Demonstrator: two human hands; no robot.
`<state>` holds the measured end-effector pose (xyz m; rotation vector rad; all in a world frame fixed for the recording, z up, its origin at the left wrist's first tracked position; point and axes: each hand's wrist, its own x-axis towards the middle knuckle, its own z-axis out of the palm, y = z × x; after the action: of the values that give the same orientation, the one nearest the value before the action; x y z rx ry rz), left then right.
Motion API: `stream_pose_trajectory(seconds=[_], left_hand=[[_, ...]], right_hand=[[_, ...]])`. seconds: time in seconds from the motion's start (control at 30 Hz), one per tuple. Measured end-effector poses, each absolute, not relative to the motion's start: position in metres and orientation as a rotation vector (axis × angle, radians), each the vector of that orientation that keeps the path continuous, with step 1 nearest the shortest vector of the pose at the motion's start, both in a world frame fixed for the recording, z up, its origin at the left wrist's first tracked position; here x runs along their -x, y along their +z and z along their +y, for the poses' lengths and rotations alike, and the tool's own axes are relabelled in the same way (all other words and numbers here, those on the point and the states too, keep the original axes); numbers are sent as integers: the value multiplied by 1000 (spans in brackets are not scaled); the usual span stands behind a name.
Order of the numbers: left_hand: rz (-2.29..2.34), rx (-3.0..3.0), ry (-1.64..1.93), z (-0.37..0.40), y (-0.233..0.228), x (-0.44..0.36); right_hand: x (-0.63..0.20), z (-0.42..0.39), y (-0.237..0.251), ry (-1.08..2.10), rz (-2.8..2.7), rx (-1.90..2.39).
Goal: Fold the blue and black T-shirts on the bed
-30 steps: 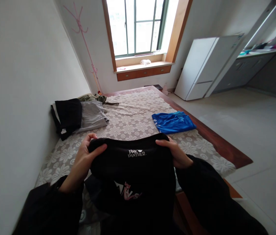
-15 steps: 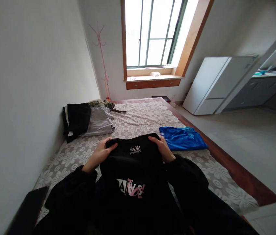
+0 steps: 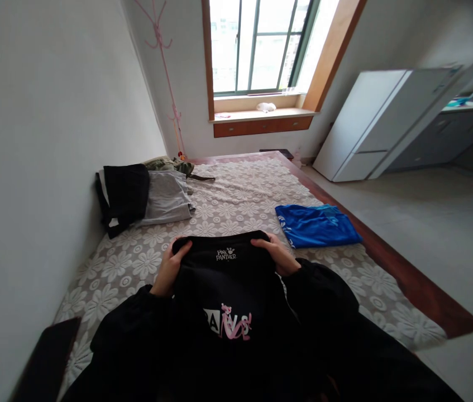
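Hands gripping black shirt (image 3: 223, 279) over bed (image 3: 240, 195).
Left hand (image 3: 170, 267) and right hand (image 3: 276, 255) closed on its top edge; blue garment (image 3: 315, 225) at 2 o'clock.

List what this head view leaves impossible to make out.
- Lower part of the black Pink Panther printed garment: cut off by the bottom edge and merging with the black sleeves.
- Left hand and right hand fingertips: tucked behind the garment's top edge.
- Items on the far grey counter: too small.
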<state>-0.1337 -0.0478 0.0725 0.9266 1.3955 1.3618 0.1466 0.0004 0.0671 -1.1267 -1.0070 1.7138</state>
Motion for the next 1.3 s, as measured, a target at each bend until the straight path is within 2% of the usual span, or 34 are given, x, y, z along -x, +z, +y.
stream_pose_trajectory(seconds=[0.33,0.47,0.67,1.0,1.3], left_hand=[[1469,-1211,1339,-55,74,133],[1439,-1371,1224,-56,72,131],[1504,-1552,1175,-56,65,129],[1308,-1694,1127,-58,69,129],[1329,-1638,984,-60,68,127]], right_hand=[[-149,3,69,1707,-770,1157],[-151,5,68,1768,-716,1170],[-149,2,73,1871,-836,993],[-145,6,56,1543,-987,1172],[-143,3,62,1573,-1106,1205]])
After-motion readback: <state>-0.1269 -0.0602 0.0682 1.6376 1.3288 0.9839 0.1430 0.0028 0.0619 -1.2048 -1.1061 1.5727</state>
